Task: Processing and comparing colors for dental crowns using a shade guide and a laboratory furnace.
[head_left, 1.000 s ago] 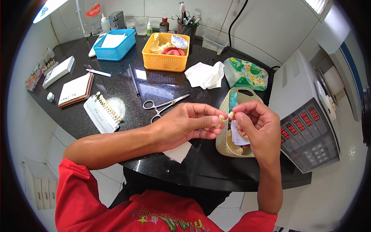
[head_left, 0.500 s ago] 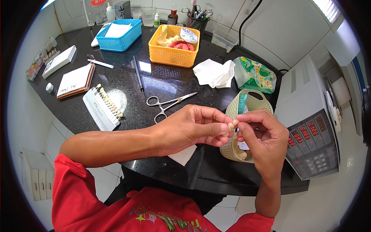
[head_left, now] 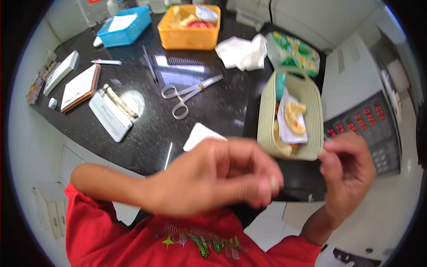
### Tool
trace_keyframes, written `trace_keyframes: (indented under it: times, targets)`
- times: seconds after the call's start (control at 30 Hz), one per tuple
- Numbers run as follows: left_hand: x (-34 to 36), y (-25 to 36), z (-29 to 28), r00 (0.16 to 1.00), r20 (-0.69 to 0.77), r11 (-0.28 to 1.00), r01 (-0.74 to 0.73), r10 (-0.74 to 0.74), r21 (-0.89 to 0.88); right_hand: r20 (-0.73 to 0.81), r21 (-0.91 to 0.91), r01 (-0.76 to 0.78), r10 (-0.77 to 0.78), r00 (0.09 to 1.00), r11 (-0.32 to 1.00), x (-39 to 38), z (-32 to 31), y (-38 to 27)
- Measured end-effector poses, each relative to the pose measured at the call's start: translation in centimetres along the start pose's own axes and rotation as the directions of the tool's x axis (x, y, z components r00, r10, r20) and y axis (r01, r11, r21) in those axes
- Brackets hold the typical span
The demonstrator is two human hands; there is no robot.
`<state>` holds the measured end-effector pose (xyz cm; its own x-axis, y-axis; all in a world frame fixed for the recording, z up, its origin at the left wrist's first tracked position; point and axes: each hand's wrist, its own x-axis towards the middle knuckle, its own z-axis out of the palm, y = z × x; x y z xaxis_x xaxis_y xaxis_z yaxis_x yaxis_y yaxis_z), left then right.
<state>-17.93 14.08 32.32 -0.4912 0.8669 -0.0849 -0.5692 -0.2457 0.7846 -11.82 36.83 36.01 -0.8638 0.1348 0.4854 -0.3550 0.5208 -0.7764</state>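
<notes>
My left hand (head_left: 242,180), blurred, is closed in a pinch on a small cream tooth piece (head_left: 273,182) over the counter's front edge. My right hand (head_left: 344,164) has its thumb and forefinger together just beside the right rim of a pale green woven basket (head_left: 314,119); whatever lies between them is too blurred to make out. In that basket a yellowish dental cast (head_left: 292,116) rests on white papers (head_left: 302,138), beside a teal item (head_left: 280,84). A white square pad (head_left: 198,133) is behind my left hand. Steel scissor-like forceps (head_left: 180,107) lie farther back.
A shade guide (head_left: 106,115), notepad (head_left: 78,86) and white box (head_left: 62,71) are at left. Blue (head_left: 114,37) and orange (head_left: 187,41) baskets, crumpled tissue (head_left: 240,52) and green pack (head_left: 293,55) stand behind. A machine with red displays (head_left: 364,129) borders the right.
My hands have separated: the left has moved down with the tooth piece, the right has moved right, away from it. The view has shifted, bringing the green basket's contents into sight.
</notes>
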Motion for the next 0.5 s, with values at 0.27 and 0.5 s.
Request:
trace_keyframes:
  times: [0.27, 0.5]
  targets:
    - [-2.9, -13.2, 0.3, 0.963, 0.136, 0.934, 0.261, -0.234, -0.244, -0.011, 0.184, -0.286, 0.293, 0.956, 0.941, -14.8, 0.2, 2.1]
    - [-0.2, -21.8, -2.6, 0.921, -0.146, 0.843, 0.255, -0.361, -0.474, -0.020, 0.337, -0.680, 0.727, 0.686, 0.651, -22.6, 3.8, 6.8]
